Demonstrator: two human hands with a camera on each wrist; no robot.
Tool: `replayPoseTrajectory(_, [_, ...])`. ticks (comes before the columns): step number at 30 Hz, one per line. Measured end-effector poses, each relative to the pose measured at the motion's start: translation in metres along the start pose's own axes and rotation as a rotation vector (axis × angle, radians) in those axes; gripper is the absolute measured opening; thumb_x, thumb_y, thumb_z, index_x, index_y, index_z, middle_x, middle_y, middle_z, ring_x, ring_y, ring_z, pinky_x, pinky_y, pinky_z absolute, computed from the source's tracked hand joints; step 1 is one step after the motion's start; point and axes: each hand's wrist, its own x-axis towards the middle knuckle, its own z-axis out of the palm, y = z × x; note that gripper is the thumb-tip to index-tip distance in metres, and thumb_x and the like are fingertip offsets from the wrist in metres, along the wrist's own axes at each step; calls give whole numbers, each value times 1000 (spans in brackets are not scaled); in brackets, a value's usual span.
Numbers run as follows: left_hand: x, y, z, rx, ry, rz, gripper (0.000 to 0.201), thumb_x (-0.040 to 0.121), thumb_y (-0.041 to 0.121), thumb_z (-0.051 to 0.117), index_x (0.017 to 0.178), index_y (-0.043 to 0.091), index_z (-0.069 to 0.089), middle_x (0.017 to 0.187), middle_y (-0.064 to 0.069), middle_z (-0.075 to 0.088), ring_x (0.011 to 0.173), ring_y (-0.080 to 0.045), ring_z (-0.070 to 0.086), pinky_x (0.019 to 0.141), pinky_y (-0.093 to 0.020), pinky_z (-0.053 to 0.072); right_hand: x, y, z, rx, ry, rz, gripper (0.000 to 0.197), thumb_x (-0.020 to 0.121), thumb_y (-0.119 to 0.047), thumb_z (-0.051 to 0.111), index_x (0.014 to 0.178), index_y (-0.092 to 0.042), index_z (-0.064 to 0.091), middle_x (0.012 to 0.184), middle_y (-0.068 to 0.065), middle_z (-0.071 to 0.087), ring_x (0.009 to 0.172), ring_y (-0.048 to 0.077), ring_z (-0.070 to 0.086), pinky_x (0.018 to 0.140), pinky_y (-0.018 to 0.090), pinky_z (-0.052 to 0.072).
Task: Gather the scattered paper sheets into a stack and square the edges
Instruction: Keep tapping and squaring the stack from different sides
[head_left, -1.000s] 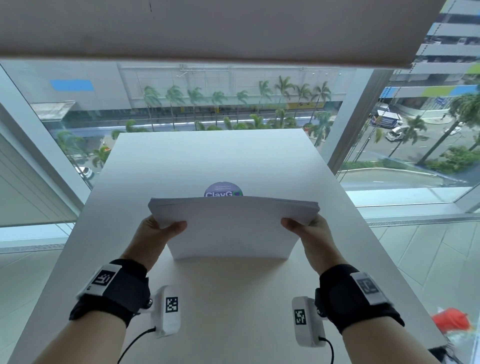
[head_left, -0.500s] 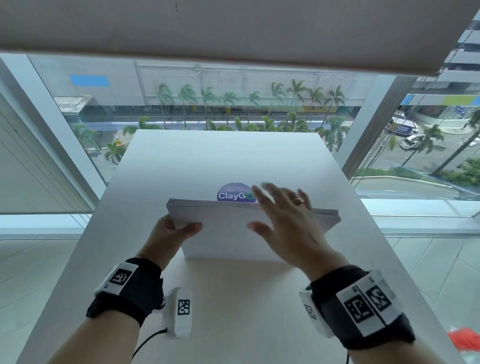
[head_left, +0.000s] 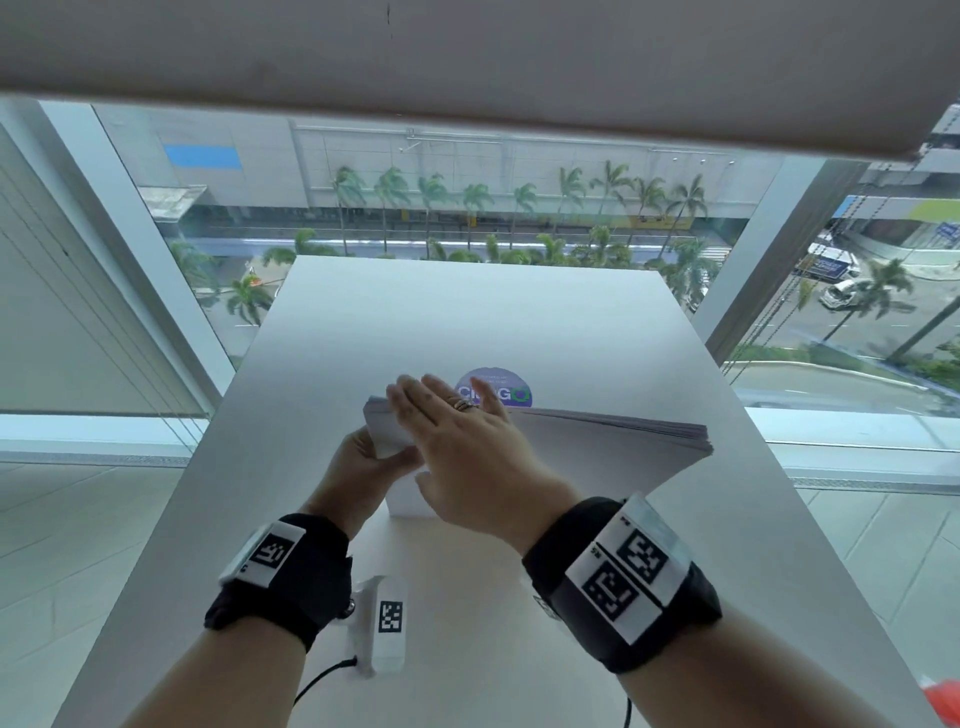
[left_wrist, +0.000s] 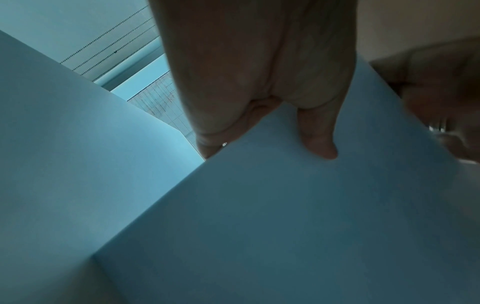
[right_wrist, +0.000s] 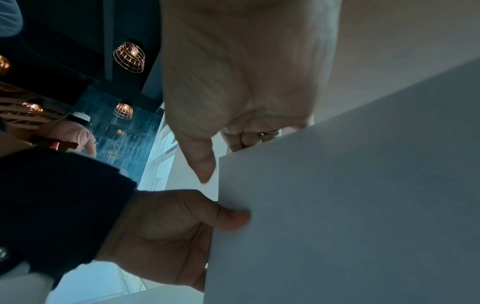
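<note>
A thick stack of white paper (head_left: 613, 457) stands on its lower edge on the white table (head_left: 493, 312), leaning towards me. My left hand (head_left: 363, 462) grips the stack's left edge, thumb on the near face (right_wrist: 231, 220) and fingers behind it. My right hand (head_left: 457, 431) lies flat with straight fingers over the stack's top edge near its left corner. In the left wrist view the left thumb (left_wrist: 319, 144) presses on the paper (left_wrist: 285, 226). In the right wrist view the right hand's fingers (right_wrist: 249, 137) are partly hidden behind the paper (right_wrist: 363, 195).
A round purple sticker (head_left: 501, 384) lies on the table just behind the stack. Windows (head_left: 467, 208) stand beyond the table's far edge. A red object (head_left: 943, 701) shows at the lower right, off the table.
My right hand let go of the stack's right edge and moved left across the top edge to the left corner. The left hand kept its grip.
</note>
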Motion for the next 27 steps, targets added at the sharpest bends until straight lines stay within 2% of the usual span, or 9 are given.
replayPoseTrajectory(4, [-2, 3, 1, 33, -17, 19, 9, 63, 15, 63, 71, 11, 64, 56, 7, 69, 54, -1, 60, 52, -13, 47, 5, -9, 1, 40, 125, -5, 72, 83, -16, 50, 148, -13, 19, 157, 3, 21, 144, 24, 21, 114, 49, 12])
replayPoseTrajectory(8, [-1, 2, -2, -5, -14, -2, 35, 51, 29, 71, 81, 11, 67, 66, 4, 73, 62, -5, 66, 58, -16, 51, 4, -7, -1, -23, 32, -5, 70, 88, -15, 41, 149, -17, 7, 159, -1, 10, 146, 19, 9, 116, 47, -2])
replayPoseTrajectory(11, [0, -1, -3, -4, -8, -5, 35, 54, 20, 74, 88, 12, 69, 74, 6, 76, 70, -4, 68, 66, -16, 53, -10, 6, -10, 1, 143, 121, 78, 84, -19, 50, 149, -16, 6, 159, -1, 10, 146, 23, 10, 113, 48, -4])
replayPoseTrajectory(14, [0, -3, -4, 17, 10, -14, 34, 57, 15, 72, 91, 11, 68, 75, 9, 76, 71, -2, 67, 67, -13, 53, -32, 27, -7, -92, 41, 245, 82, 84, -27, 51, 149, -18, 1, 159, 1, 11, 146, 27, 10, 111, 52, -9])
replayPoseTrajectory(16, [0, -2, -4, 22, 6, -22, 38, 55, 18, 73, 92, 12, 68, 76, 11, 76, 71, -1, 67, 67, -12, 52, -46, 35, -7, -165, 29, 309, 86, 75, -30, 63, 147, -14, 19, 152, 4, 34, 139, 31, 32, 109, 58, 6])
replayPoseTrajectory(18, [0, -2, -4, 26, 5, -33, 43, 51, 22, 74, 93, 14, 67, 76, 12, 76, 71, 1, 67, 66, -11, 52, -55, 44, -10, -187, 158, 400, 89, 65, -32, 69, 143, -11, 31, 144, 4, 46, 131, 32, 45, 104, 58, 19])
replayPoseTrajectory(22, [-2, -2, -3, 36, 13, -22, 28, 65, 6, 67, 91, 16, 66, 72, 16, 75, 68, 5, 67, 63, -8, 50, -70, 59, -13, -120, 93, 448, 83, 83, -32, 54, 149, -18, 7, 157, -4, 18, 145, 25, 14, 112, 55, -3])
replayPoseTrajectory(24, [-3, -2, -3, 42, 10, -20, 27, 72, -2, 67, 92, 15, 66, 71, 16, 74, 67, 5, 67, 63, -7, 50, -80, 64, -16, -105, 176, 498, 82, 80, -30, 59, 148, -16, 16, 155, -1, 26, 144, 27, 20, 111, 56, 0])
replayPoseTrajectory(27, [-3, -1, -3, 31, -1, -21, 34, 60, 12, 73, 92, 16, 66, 74, 15, 75, 70, 4, 67, 65, -8, 51, -90, 74, -23, -101, 158, 600, 85, 82, -34, 57, 149, -18, 7, 158, -2, 15, 146, 26, 10, 111, 55, -4])
